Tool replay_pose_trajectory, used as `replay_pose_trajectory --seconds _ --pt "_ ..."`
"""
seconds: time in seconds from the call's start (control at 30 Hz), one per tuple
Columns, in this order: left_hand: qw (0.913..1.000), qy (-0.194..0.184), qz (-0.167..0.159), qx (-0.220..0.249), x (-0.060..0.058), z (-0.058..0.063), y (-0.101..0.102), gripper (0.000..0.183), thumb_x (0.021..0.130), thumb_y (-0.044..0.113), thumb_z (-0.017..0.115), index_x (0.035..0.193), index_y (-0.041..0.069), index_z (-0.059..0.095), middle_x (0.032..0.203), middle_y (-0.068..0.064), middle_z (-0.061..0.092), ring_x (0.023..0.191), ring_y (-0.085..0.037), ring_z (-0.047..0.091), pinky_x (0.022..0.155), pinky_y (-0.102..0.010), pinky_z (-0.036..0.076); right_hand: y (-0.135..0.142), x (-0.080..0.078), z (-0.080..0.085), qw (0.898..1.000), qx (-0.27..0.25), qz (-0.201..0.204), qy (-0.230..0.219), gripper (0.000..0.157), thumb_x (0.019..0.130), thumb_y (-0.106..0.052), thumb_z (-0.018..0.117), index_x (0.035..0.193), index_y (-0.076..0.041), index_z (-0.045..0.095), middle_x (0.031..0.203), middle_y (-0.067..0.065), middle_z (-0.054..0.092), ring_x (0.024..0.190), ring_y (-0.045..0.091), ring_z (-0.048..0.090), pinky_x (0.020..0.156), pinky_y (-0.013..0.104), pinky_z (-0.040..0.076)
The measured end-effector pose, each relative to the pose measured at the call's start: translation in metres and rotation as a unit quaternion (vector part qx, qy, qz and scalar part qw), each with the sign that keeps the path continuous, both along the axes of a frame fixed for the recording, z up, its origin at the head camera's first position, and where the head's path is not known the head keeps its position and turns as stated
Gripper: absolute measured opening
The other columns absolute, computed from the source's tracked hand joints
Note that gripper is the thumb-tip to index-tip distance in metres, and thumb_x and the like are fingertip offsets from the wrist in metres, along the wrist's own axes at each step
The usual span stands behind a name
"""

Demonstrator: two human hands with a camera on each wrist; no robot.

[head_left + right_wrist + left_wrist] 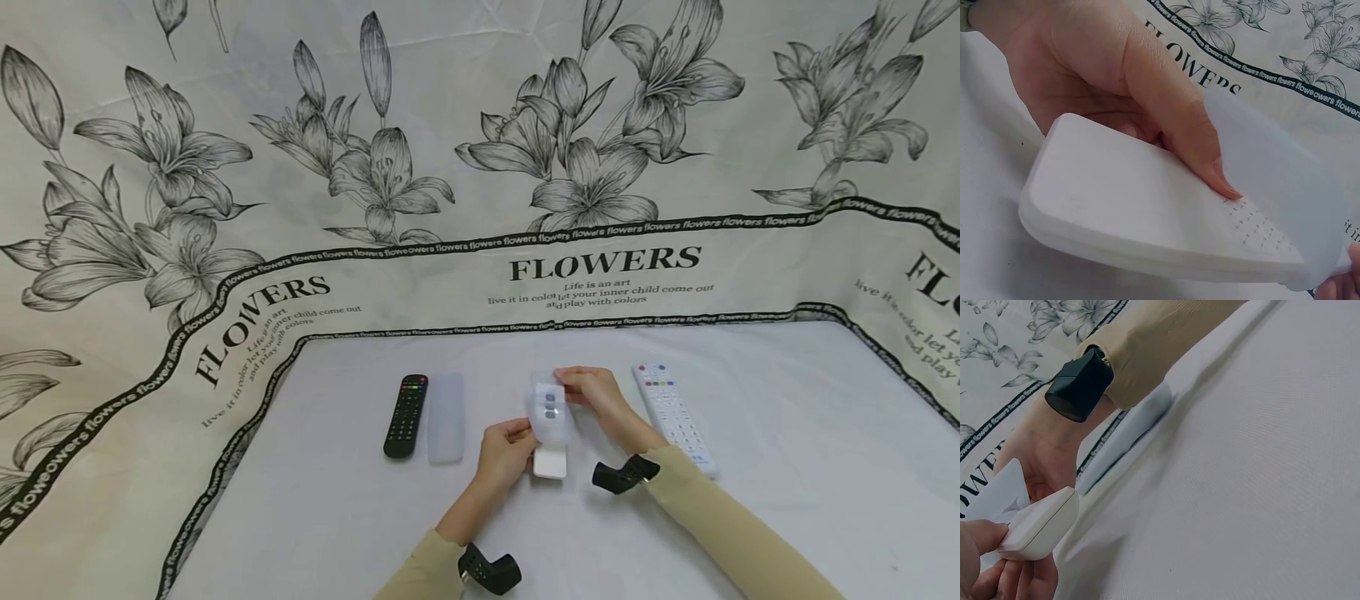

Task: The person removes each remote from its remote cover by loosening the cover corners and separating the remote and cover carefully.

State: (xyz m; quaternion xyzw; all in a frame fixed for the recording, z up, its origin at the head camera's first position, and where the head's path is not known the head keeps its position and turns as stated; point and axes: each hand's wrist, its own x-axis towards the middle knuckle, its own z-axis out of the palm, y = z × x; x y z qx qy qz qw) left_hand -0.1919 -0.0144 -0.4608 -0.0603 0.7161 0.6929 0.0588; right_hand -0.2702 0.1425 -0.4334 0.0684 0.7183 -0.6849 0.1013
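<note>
Between the two hands is a white remote control (551, 463), with a translucent sleeve (553, 429) over its far part; the near end sticks out bare. Dark buttons show through the sleeve. My left hand (504, 452) grips the remote's left side, and its thumb (1207, 150) lies on the remote at the sleeve's edge in the right wrist view. At the far end my right hand (597, 395) pinches the sleeve, and its fingertips (1340, 282) show at that view's lower right. In the left wrist view the remote's rounded white end (1044, 525) is tilted.
Left of the hands, a black remote (406, 417) lies beside another translucent sleeve (446, 418). A larger white remote (675, 421) with many buttons lies close to the right forearm. A flower-printed cloth (420, 287) stands behind the white table surface (322, 500).
</note>
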Motion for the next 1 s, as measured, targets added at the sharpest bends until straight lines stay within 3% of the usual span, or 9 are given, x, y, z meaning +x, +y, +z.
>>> replay_pose_trajectory --seconds 0.3,0.43,0.63,0.77,1.0 --pt "0.9999 0.002 0.0 -0.012 -0.002 -0.001 0.003 0.031 0.086 0.005 0.064 0.115 -0.008 0.064 0.096 -0.01 0.072 0.077 -0.007 0.062 0.063 -0.022 0.055 0.001 -0.009 -0.001 1.0 -0.006 -0.017 -0.006 0.042 0.096 -0.014 0.054 0.129 0.011 0.051 0.089 -0.01 0.063 0.077 -0.003 0.056 0.072 0.013 0.048" --pt "0.9999 0.01 -0.009 0.005 -0.003 0.001 0.002 0.03 0.085 0.003 0.065 0.113 -0.009 0.065 0.093 -0.01 0.071 0.073 -0.006 0.061 0.061 -0.022 0.055 0.002 -0.012 -0.002 1.0 -0.003 -0.016 -0.007 0.044 0.097 -0.018 0.053 0.132 0.009 0.05 0.093 -0.01 0.061 0.08 -0.001 0.054 0.072 0.014 0.046" --pt "0.9997 0.021 -0.009 0.005 -0.004 0.005 0.0 0.03 0.084 0.003 0.066 0.112 -0.008 0.065 0.089 -0.008 0.069 0.07 -0.006 0.059 0.058 -0.023 0.054 0.003 -0.011 -0.001 1.0 -0.002 0.017 -0.003 0.049 0.099 -0.023 0.05 0.137 0.008 0.045 0.115 0.003 0.058 0.087 0.002 0.053 0.075 0.014 0.046" --pt "0.9996 0.026 -0.011 -0.005 -0.005 0.006 -0.002 0.03 0.084 0.004 0.067 0.112 -0.008 0.065 0.09 -0.008 0.067 0.07 -0.006 0.058 0.058 -0.025 0.056 0.005 -0.008 0.001 0.999 -0.014 0.046 -0.025 0.058 0.097 -0.032 0.053 0.14 0.006 0.042 0.126 0.005 0.053 0.094 0.002 0.053 0.079 0.015 0.047" --pt "0.9995 0.027 -0.017 -0.002 -0.009 0.001 -0.002 0.031 0.084 0.004 0.066 0.113 -0.009 0.064 0.09 -0.008 0.067 0.067 -0.006 0.058 0.056 -0.022 0.053 0.007 -0.007 0.004 0.999 -0.026 0.032 -0.019 0.049 0.095 -0.021 0.057 0.135 0.006 0.048 0.094 -0.013 0.062 0.084 0.001 0.054 0.073 0.014 0.046"
